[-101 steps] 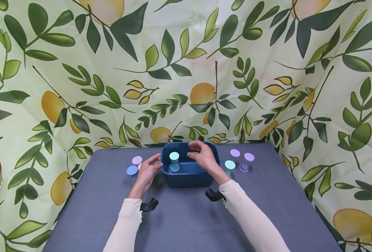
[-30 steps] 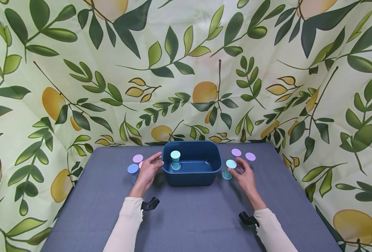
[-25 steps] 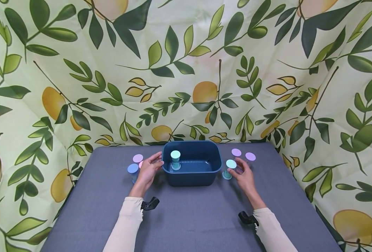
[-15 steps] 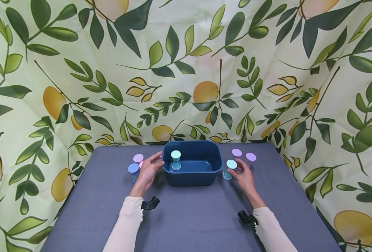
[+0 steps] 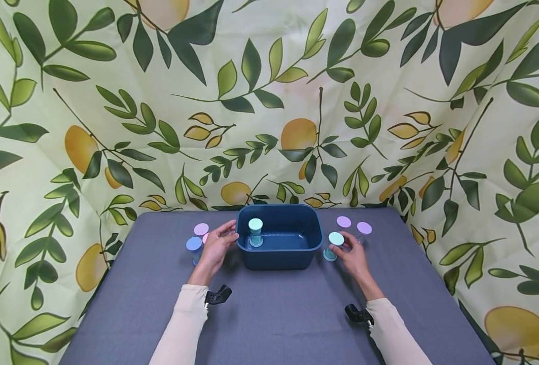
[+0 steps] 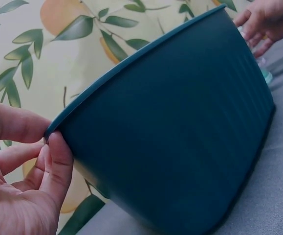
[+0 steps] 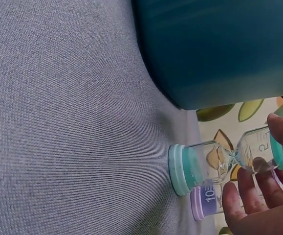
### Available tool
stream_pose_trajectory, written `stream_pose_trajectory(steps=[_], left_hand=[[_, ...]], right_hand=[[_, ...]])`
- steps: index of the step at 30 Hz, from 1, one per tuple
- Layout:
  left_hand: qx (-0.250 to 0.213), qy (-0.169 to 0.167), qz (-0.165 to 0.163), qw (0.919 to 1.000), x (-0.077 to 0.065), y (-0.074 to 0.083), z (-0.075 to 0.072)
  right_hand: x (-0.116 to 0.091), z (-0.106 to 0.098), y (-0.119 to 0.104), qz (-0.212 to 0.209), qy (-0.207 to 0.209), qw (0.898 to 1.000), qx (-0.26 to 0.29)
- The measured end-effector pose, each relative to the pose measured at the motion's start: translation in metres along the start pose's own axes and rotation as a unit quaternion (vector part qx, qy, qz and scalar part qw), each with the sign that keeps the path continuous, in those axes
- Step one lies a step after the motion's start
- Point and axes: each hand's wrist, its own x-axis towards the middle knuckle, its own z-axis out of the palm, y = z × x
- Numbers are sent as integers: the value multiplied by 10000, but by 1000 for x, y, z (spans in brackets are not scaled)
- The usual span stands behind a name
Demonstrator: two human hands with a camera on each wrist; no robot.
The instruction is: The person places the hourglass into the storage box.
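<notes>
My left hand (image 5: 213, 251) pinches the left rim of a dark blue plastic bin (image 5: 276, 261); the left wrist view shows thumb and fingers on either side of the rim (image 6: 131, 58). Inside the bin, toward its left end, stands a teal-capped sand timer (image 5: 255, 232). To the right of the bin, my right hand (image 5: 355, 258) holds a second teal sand timer (image 5: 336, 239) near its upper cap, thumb on one side and fingers on the other. Its lower cap (image 7: 179, 169) is at the cloth, and the timer is upright or nearly so.
Two purple-capped timers (image 5: 344, 222) stand behind the right hand, one partly hidden by it. Left of the bin, beside the left hand, are a blue timer (image 5: 194, 245), a lilac-capped one (image 5: 201, 229) and a pink one mostly hidden. A leaf-print cloth hangs behind the grey table (image 5: 269, 314).
My right hand was over the inside of the bin; it has moved out to the right and now grips the teal timer there. My left hand stays at the bin's rim.
</notes>
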Motion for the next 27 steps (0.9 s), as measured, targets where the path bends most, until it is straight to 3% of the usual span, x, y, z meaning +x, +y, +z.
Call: stream_pose_trajectory(steps=[11,20,27], left_hand=[[92,-32,2,10000,0,-1,1],[75,-28,-7,10000,-1,1,1],[46,-43,8,10000,-3,2,0]], right_hand=[[-5,0,4,-586,329,9977,93],[-7,-10,-14,-127,156,9998,32],[-14,-17,-30,-236,154,9996,-70]])
